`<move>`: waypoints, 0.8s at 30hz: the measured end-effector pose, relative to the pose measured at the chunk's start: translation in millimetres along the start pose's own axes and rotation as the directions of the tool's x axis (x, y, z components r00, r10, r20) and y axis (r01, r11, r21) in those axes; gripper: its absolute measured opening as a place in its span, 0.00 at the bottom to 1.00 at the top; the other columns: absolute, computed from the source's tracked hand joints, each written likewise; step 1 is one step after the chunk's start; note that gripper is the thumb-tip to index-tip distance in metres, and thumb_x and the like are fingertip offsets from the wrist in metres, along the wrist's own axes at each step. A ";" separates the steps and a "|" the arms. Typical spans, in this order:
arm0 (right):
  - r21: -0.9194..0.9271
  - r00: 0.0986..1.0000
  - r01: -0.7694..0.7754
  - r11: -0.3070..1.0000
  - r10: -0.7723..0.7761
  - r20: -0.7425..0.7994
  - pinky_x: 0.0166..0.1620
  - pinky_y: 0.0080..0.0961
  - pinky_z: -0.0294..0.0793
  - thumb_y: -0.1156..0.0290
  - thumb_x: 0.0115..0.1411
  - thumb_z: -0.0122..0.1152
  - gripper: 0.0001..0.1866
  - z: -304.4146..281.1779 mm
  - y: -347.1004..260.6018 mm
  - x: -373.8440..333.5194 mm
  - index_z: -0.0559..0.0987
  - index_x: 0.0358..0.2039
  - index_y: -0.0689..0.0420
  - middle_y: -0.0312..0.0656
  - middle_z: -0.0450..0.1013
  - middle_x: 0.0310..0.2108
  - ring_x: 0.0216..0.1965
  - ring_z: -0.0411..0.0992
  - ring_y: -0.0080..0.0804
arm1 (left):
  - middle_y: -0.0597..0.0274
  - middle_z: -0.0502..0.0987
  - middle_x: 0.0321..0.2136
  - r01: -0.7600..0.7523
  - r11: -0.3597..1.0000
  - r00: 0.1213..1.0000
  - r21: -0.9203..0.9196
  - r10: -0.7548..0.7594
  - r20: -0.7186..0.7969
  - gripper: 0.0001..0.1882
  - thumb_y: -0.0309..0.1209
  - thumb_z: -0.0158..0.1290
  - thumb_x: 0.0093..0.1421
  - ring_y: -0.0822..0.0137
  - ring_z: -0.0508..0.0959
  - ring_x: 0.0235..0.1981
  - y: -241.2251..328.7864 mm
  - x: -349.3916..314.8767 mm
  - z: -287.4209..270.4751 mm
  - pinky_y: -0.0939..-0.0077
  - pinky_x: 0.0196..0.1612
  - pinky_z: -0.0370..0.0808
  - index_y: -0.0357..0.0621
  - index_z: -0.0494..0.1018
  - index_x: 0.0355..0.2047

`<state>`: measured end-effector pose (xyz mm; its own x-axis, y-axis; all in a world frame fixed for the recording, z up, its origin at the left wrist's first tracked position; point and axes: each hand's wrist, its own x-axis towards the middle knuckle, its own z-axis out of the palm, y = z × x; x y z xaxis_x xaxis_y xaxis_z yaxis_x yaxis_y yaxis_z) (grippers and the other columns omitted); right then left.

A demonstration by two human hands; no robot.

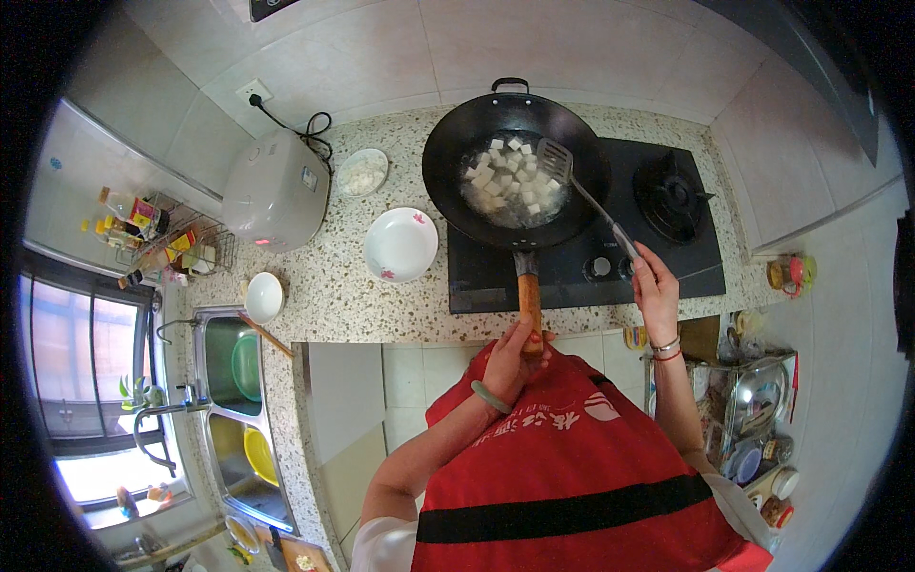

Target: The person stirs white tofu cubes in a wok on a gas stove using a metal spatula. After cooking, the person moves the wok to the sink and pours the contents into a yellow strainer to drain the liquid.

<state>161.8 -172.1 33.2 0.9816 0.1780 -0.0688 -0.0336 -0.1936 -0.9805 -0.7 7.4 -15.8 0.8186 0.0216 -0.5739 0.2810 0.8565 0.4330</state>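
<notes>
My left hand [517, 355] is wrapped round the wooden handle [529, 297] of a black wok [448, 172], which stands on the left side of a black gas stove [496, 286]. White cubes that look like tofu [505, 176] lie in liquid at the wok's bottom. In my right hand [656, 291] is the handle of a slotted metal spatula [591, 200]. Its slotted head is inside the wok, by the right edge of the cubes. Whether the head touches them I cannot tell.
Left of the stove are a white bowl with a pink flower [401, 246], a small plate of white bits [363, 173], a rice cooker [276, 191] and a small white bowl [264, 297]. A double sink [233, 410] lies farther left. The right burner [672, 195] holds no pan.
</notes>
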 end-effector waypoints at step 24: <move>0.025 0.990 -0.093 0.995 0.090 0.110 0.17 0.11 0.52 0.65 0.65 0.51 0.19 -10.5 -24.6 -27.3 0.72 0.52 0.60 0.27 0.62 0.16 0.15 0.55 0.10 | 0.58 0.76 0.35 -0.008 0.998 1.000 0.065 0.008 0.006 0.25 0.52 0.39 0.65 0.71 0.72 0.26 -5.9 -3.1 4.9 0.76 0.31 0.71 0.46 0.65 0.50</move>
<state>137.8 -182.3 61.1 0.9480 0.2648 -0.1764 -0.1295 -0.1853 -0.9741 -2.5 -0.2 -13.1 0.8240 0.0250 -0.5660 0.3060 0.8212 0.4816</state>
